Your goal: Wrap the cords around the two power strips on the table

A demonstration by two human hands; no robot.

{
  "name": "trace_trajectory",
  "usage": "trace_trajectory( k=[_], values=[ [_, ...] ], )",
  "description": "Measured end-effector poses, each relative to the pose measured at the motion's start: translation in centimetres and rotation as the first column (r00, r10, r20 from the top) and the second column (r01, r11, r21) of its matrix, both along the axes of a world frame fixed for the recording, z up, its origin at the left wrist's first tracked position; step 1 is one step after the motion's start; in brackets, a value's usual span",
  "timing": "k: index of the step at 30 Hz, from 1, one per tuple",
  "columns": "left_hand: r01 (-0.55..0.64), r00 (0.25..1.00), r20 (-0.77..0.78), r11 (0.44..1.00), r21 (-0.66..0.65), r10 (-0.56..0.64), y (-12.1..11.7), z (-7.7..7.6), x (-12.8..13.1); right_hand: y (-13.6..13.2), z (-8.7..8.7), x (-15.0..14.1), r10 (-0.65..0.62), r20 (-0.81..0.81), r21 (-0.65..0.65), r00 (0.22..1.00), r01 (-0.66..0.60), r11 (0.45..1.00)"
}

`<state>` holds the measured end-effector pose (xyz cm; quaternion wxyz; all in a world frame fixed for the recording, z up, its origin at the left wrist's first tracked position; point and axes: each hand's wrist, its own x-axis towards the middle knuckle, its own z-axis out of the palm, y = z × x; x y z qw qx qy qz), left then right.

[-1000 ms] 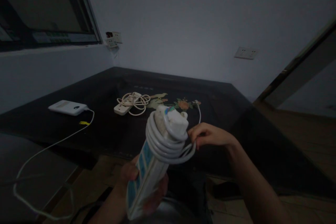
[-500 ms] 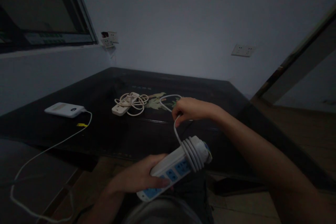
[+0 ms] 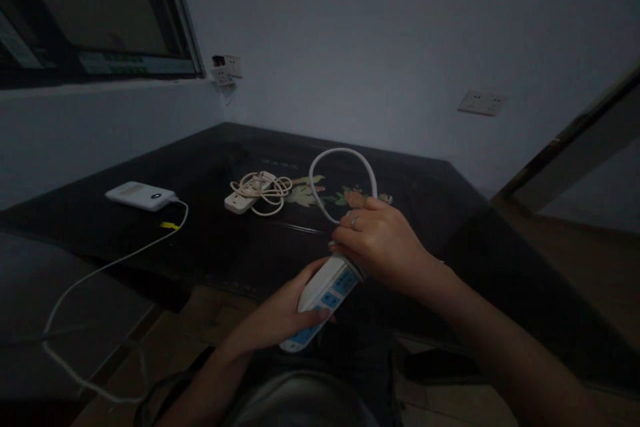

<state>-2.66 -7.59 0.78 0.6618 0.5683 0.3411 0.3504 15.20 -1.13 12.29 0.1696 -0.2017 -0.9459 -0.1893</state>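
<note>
My left hand (image 3: 295,313) is closed around the lower part of a white power strip (image 3: 320,280) with blue sockets, its thumb across the socket face. The strip is tilted, its far end up and to the right. My right hand (image 3: 373,240) is closed on the white cord (image 3: 343,150) at that far end, a ring showing on one finger. From the fingers the cord rises in a wide loop above the table. The turns of cord round the strip's end are mostly hidden behind my right hand.
On the dark table (image 3: 210,247) lies a second power strip (image 3: 243,201) with its cord heaped on it. Left of it is a white power bank (image 3: 143,195) with a cable (image 3: 115,261) hanging over the edge. Wall sockets (image 3: 483,102) are behind.
My right hand has come down from above the strip onto its corded end. The cord loop now stands higher and wider. The strip has tilted more steeply, and the view has shifted slightly.
</note>
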Motion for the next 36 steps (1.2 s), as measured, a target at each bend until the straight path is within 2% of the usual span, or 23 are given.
trace_trajectory(
  k=[4,7,9,13,15,20,25,28,31,33,36],
  values=[
    [0.005,0.996,0.085,0.995,-0.104,0.004,-0.1,-0.6,0.4,-0.6,-1.8,-0.2,0.104,-0.050,0.020,0.993,-0.103,0.994],
    [0.030,0.998,0.063,0.990,-0.138,-0.022,-0.2,-1.0,0.4,-0.7,-2.6,0.0,0.117,-0.085,0.020,0.989,-0.116,0.993],
    [0.019,0.999,0.039,0.997,-0.075,-0.016,-0.3,-1.1,0.3,-0.4,-2.7,0.5,0.076,-0.130,0.008,0.989,-0.076,0.997],
    [-0.075,0.996,0.053,0.989,0.125,0.069,-0.2,-0.8,0.2,0.0,-2.5,1.5,0.025,-0.244,-0.033,0.969,-0.034,0.999],
    [-0.080,0.995,0.075,0.988,0.135,0.070,-0.2,-0.9,0.3,-0.1,-2.5,1.7,0.033,-0.264,-0.023,0.964,-0.041,0.999],
    [-0.098,0.983,0.161,0.995,0.035,0.091,-0.3,-1.3,0.6,-1.0,-3.2,1.4,0.059,-0.287,0.054,0.956,-0.046,0.998],
    [-0.166,0.949,0.245,0.975,-0.145,0.198,-0.3,-1.7,0.9,-2.1,-4.6,1.6,-0.021,-0.322,0.034,0.946,0.034,0.999],
    [-0.228,0.916,0.283,0.950,-0.215,0.284,-0.1,-1.6,0.6,-2.4,-5.7,1.6,-0.115,-0.333,-0.092,0.936,0.089,0.992],
    [-0.313,0.885,0.289,0.927,-0.207,0.364,0.2,-1.3,-0.2,-2.0,-6.4,1.4,-0.200,-0.267,-0.293,0.943,0.118,0.949],
    [-0.375,0.866,0.285,0.911,-0.173,0.411,0.4,-0.8,-1.0,-1.5,-6.5,1.3,-0.212,-0.181,-0.450,0.960,0.111,0.886],
    [-0.476,0.829,0.273,0.872,-0.114,0.488,0.7,0.4,-2.1,-0.6,-6.7,1.2,-0.153,-0.113,-0.693,0.982,0.032,0.720]
  ],
)
